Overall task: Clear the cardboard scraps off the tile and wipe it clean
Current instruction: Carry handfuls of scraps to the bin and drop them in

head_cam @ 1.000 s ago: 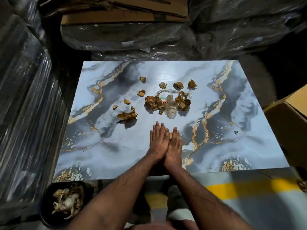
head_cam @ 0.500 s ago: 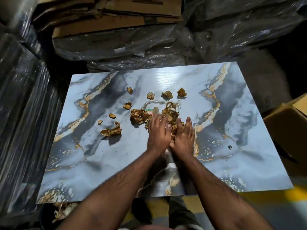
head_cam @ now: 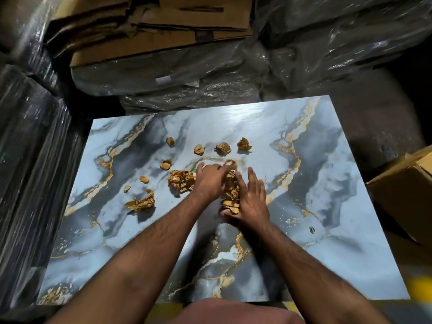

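Both hands, left hand (head_cam: 209, 182) and right hand (head_cam: 251, 199), cup a pile of cardboard scraps (head_cam: 230, 192) between loosely spread fingers on the tile (head_cam: 327, 206).

Head view, steeply down, close over tile (head_cam: 233, 265)

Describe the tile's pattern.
The tile has a glossy marble look: pale blue-white and dark grey swirls with gold veins, clearest in the head view.

Marbled tile (head_cam: 233, 127), centre frame: cardboard scraps (head_cam: 140, 203) scattered across its upper middle. Left hand (head_cam: 208, 181) and right hand (head_cam: 251, 199), fingers extended, cupped around the central scrap pile (head_cam: 231, 195). Flattened cardboard boxes (head_cam: 149, 31), upper left. Cardboard box (head_cam: 406, 190), right edge.
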